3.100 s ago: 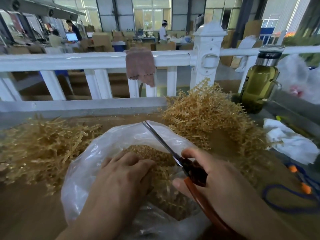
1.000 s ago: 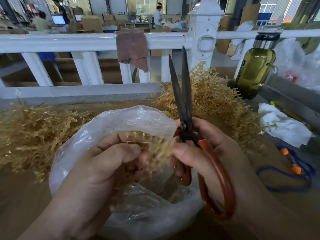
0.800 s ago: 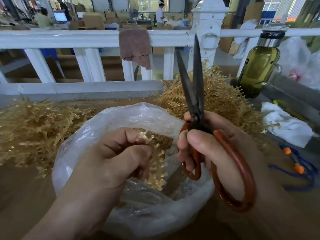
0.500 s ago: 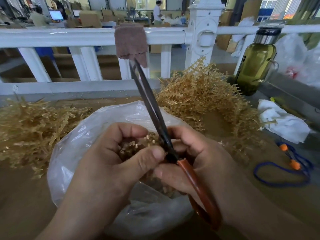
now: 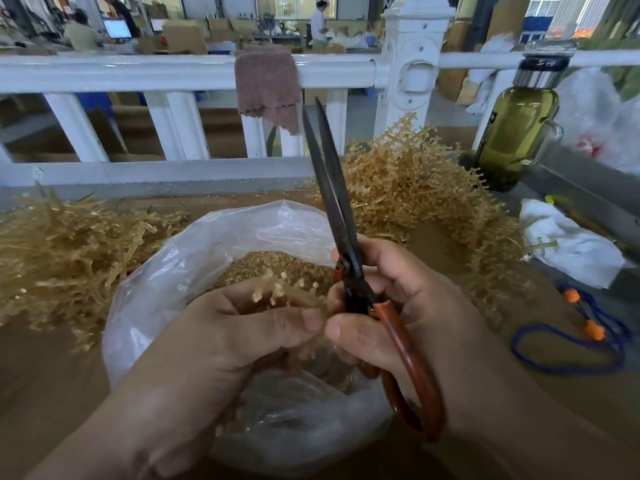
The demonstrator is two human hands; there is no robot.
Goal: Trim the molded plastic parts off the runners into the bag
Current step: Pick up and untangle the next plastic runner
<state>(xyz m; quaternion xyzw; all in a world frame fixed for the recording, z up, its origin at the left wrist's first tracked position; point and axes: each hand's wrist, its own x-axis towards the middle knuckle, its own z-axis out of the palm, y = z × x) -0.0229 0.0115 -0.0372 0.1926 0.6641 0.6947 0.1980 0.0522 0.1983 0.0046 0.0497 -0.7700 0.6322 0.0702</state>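
Note:
A clear plastic bag (image 5: pixel 194 258) lies open on the brown table, holding a heap of small tan cut parts (image 5: pixel 273 265). Over its mouth my left hand (image 5: pixel 221 337) is closed on a tan plastic runner (image 5: pixel 277 292) whose stubs poke up between the fingers. Right beside it my right hand (image 5: pixel 408 306) grips scissors (image 5: pixel 332 188) with red-brown handles; the dark blades point up and away, nearly closed. The two thumbs almost touch.
A pile of untrimmed tan runners (image 5: pixel 412 188) lies behind the bag on the right, another tan pile (image 5: pixel 69 251) on the left. A green bottle (image 5: pixel 516 133), white cloth (image 5: pixel 568 244) and blue cord (image 5: pixel 568 351) sit at right. A white railing (image 5: pixel 173 74) borders the far edge.
The scissors have swung upright from leaning left, and my right hand has shifted slightly right. My left hand still holds the runner over the bag.

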